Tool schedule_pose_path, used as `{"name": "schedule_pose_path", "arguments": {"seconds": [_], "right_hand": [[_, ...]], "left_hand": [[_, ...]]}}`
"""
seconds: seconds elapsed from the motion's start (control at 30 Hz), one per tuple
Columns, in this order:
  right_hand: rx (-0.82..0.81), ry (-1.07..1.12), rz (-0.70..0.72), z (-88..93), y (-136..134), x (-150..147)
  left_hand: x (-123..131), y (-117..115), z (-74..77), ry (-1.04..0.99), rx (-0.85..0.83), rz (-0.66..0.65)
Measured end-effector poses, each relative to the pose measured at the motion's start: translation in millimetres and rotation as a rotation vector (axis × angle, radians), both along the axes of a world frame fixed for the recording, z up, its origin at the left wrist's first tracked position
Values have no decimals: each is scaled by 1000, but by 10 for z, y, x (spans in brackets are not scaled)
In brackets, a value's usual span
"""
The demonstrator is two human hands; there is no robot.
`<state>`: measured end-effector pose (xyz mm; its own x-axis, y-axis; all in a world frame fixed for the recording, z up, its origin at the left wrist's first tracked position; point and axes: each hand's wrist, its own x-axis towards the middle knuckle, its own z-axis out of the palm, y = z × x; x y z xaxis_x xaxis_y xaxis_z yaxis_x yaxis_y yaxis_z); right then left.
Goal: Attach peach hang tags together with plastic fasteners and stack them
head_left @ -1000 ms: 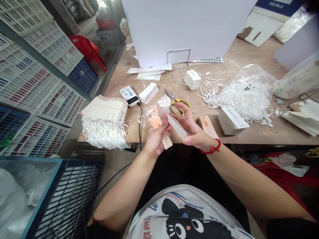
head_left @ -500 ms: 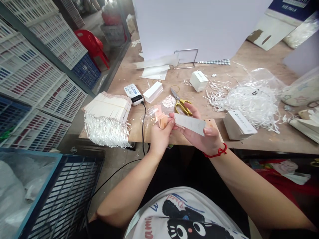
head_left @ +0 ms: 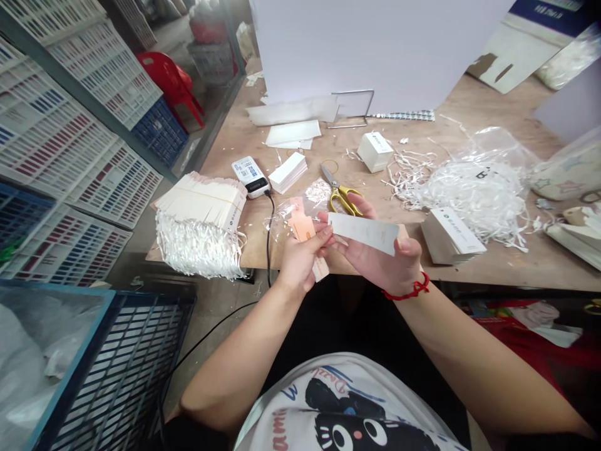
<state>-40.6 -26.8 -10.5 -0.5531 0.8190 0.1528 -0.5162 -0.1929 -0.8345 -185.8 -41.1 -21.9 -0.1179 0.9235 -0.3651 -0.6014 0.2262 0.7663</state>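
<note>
On the wooden workbench (head_left: pixel 225 150), everything places easily from the scissors (head_left: pixel 342 199). Just left of them sits a small stack of tags (head_left: pixel 288 173), with a power bank (head_left: pixel 250 176) beside it. Further left, at the bench's edge, lies a bundle of stringed tags (head_left: pixel 200 228). To their right is a heap of paper strips (head_left: pixel 474 197), with a stack of cards (head_left: pixel 451 235) in front of it. Behind them, a wire stand (head_left: pixel 352 108) rests against a white board (head_left: pixel 375 50).
</note>
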Motion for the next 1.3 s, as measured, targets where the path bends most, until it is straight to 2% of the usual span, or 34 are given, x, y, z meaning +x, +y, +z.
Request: {"name": "schedule_pose_path", "arguments": {"seconds": [0.13, 0.27, 0.33, 0.43, 0.5, 0.57, 0.63, 0.73, 0.87, 0.93, 1.03, 1.13, 1.2, 1.3], "right_hand": [[28, -37, 5, -3, -4, 5], [195, -244, -46, 64, 9, 113], [334, -369, -90, 193, 17, 298], [572, -632, -81, 470, 35, 726], [756, -965, 41, 618, 53, 1003], [929, -1286, 157, 667, 78, 1182], [1064, -1489, 212, 608, 114, 1243], [1180, -1604, 220, 411, 194, 1229], [1205, -1619, 248, 220, 298, 1268], [1179, -1558, 165, 224, 293, 1265], [1151, -1413, -25, 310, 142, 1031], [1204, -1360, -78, 294, -145, 466], [1241, -1352, -69, 157, -319, 17], [1260, -1391, -57, -147, -437, -511]], "left_hand": [[-11, -14, 35, -74, -35, -20], [-14, -17, 22, 28, 50, -41], [-68, 10, -13, 199, 110, -41], [-223, 84, -57, 616, 154, -105], [-326, 137, -56, 865, 149, -186], [-388, 182, -26, 1006, 133, -255], [-409, 217, 20, 999, 106, -288], [-436, 241, 101, 796, 82, -230], [-658, 158, 236, 623, 98, -102], [-841, 53, 304, 650, 110, -67], [-1101, -122, 353, 723, 90, -29], [-1266, -244, 326, 766, 35, 7], [-1310, -301, 295, 869, 11, -23], [-1275, -422, 250, 1247, -55, -209]]}}
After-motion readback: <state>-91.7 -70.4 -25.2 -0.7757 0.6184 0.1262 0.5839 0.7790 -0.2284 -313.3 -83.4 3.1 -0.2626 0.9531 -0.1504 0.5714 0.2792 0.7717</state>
